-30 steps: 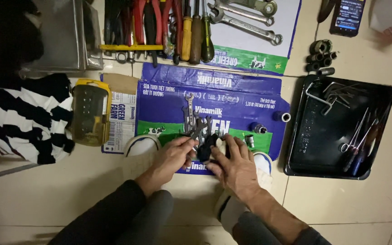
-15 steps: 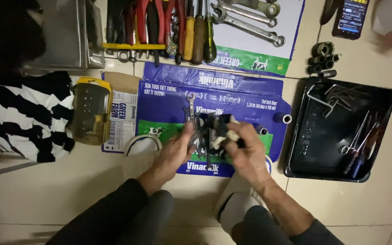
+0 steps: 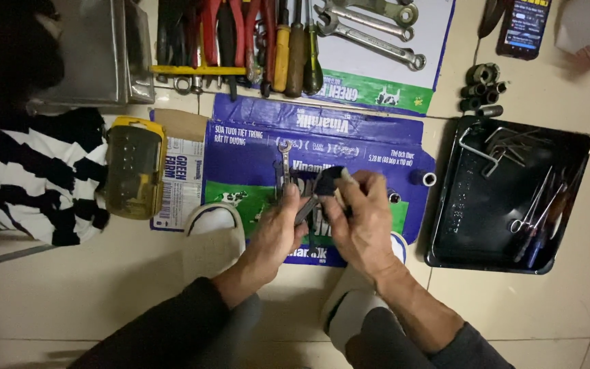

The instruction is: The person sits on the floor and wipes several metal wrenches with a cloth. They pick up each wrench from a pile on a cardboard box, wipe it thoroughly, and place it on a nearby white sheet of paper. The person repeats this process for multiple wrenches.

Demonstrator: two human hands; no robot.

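At the frame's centre, over a flattened blue carton [image 3: 377, 140] on the tiled floor, the left hand [image 3: 278, 232] and right hand [image 3: 362, 217] both pinch a small dark part [image 3: 326, 183]. A small spanner [image 3: 285, 160] lies just above; a black tray [image 3: 476, 225] sits at right.

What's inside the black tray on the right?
The black tray holds bent hex keys at its far end and slim scissor-like tools along its right side. The dark, glossy bottom hides any smaller parts; none can be told.
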